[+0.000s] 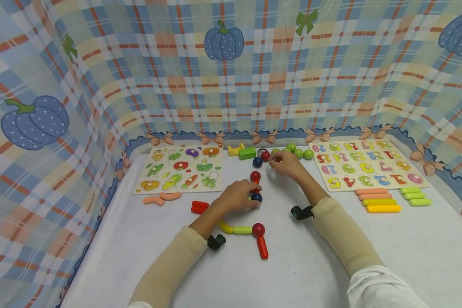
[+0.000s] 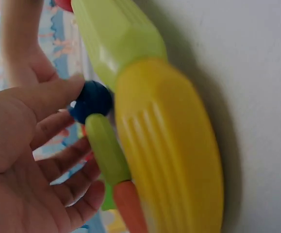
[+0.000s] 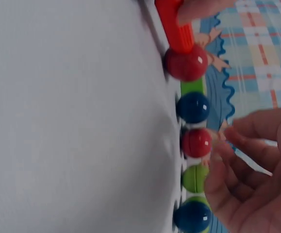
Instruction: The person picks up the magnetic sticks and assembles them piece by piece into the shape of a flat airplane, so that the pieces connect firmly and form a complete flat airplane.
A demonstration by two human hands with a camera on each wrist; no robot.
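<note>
My left hand [image 1: 240, 196] pinches a dark blue ball [image 2: 92, 99], thumb on one side and fingers behind it. A light green rod [image 2: 106, 148] joins that ball, and a red rod [image 3: 175, 24] topped by a red ball [image 1: 256, 176] stretches away beyond it. My right hand [image 1: 285, 164] hovers by another red ball [image 1: 266, 156], thumb and forefinger bent towards each other with no thing visible between them. A second dark blue ball [image 1: 257, 162] lies beside that red ball. Nearer me, a yellow curved piece [image 1: 226, 227] connects to a green rod [image 1: 242, 230], a red ball [image 1: 259, 229] and a red rod [image 1: 262, 248].
A vegetable puzzle board [image 1: 165, 171] lies back left, a number puzzle board [image 1: 369, 164] back right. Green balls [image 1: 298, 153] and a green block [image 1: 247, 153] line the back. Yellow rods [image 1: 383, 208] and green rods [image 1: 419, 202] lie right; red rods [image 1: 199, 207] lie by the left wrist.
</note>
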